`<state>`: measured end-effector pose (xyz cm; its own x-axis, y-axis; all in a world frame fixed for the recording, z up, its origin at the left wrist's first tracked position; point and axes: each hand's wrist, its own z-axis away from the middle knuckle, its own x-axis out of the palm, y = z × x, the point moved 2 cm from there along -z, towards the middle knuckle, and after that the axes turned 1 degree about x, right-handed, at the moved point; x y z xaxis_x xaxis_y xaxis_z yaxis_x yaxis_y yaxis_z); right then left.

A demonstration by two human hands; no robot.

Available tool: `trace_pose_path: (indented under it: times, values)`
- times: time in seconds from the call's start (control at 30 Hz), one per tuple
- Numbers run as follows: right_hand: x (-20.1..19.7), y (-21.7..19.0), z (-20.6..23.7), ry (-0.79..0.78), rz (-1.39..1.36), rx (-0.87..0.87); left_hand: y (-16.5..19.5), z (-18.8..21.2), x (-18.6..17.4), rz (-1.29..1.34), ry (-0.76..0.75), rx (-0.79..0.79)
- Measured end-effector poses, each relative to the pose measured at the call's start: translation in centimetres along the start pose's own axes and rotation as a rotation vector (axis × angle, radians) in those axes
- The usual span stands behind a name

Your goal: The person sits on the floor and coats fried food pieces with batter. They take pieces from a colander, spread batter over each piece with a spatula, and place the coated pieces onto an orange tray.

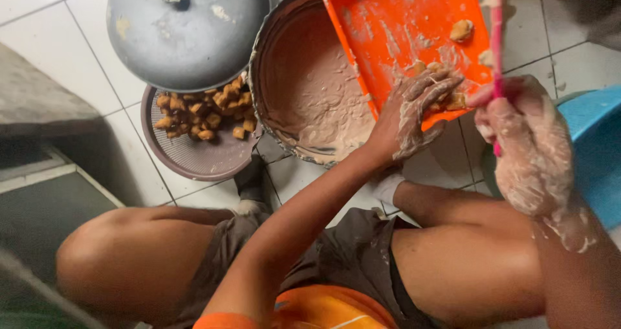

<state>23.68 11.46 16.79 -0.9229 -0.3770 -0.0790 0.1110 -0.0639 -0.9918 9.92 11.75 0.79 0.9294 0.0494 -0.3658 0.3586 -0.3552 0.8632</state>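
The orange tray (414,25) is held tilted over the big basin (304,89) of pale batter, its low edge resting over the basin's right rim. Its long axis runs roughly from upper right down to lower left, with the open face turned toward the camera and the low corner pointed into the basin. A few battered chunks (446,96) are stuck near that low edge, one more (461,29) sits higher up, and smears of batter are left all over the tray floor.

The left hand (414,109) is spread flat, fingers open and caked in batter, pressed on the tray's lower edge right on the chunks; nothing is gripped, it's more of a sweeping touch. The right hand (524,141) is closed around a thin pink handle (497,51) that stands nearly upright along the tray's right side; what it belongs to can't be told.

To do this bit well, probably the tilt should be kept steady and the chunks pushed down along the slope, so nothing is dropped on the tiles (77,38).

Left of the basin, a round sieve (194,154) with fried brown pieces (207,109) is half covered by a grey lid (187,31). A blue tub (595,154) is seen at the right edge.
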Motion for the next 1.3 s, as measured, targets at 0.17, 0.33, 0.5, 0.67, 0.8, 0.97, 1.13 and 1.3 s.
trace_pose_path:
  times: [0.17, 0.33, 0.5, 0.67, 0.8, 0.97, 1.13, 1.3]
  values:
    - [-0.2, 2.4, -0.6, -0.002, 0.278, 0.435, -2.1, 7.9, -5.6, -0.054, 0.245, -0.301]
    - [3.4, 11.1, -3.4, -0.509, 1.136, 0.537, -5.5, 19.1, -6.3, -0.049, 0.798, -0.94]
    - [10.2, 20.7, -5.1, -0.855, 1.478, 0.081, -11.5, 22.9, -3.5, 0.242, 0.885, -1.194]
    - [17.0, 27.7, -6.3, -0.713, 1.685, -0.171, -12.8, 22.8, -3.0, 0.318, 0.783, -1.175]
    - [18.5, 30.9, -6.6, -0.67, 1.506, 0.018, -12.0, 22.8, -2.5, 0.511, 0.761, -1.363]
    - [18.3, 31.0, -5.7, -0.834, 1.179, -0.059, -12.0, 23.0, -2.5, 0.473, 0.82, -1.294]
    - [16.3, 27.1, -2.4, -0.716, 0.906, -0.186, -12.0, 23.2, -2.3, 0.528, 0.773, -1.381]
    - [17.3, 24.7, -2.1, -0.393, 0.213, 0.729, -11.3, 22.2, -4.4, 0.691, 1.014, -1.209]
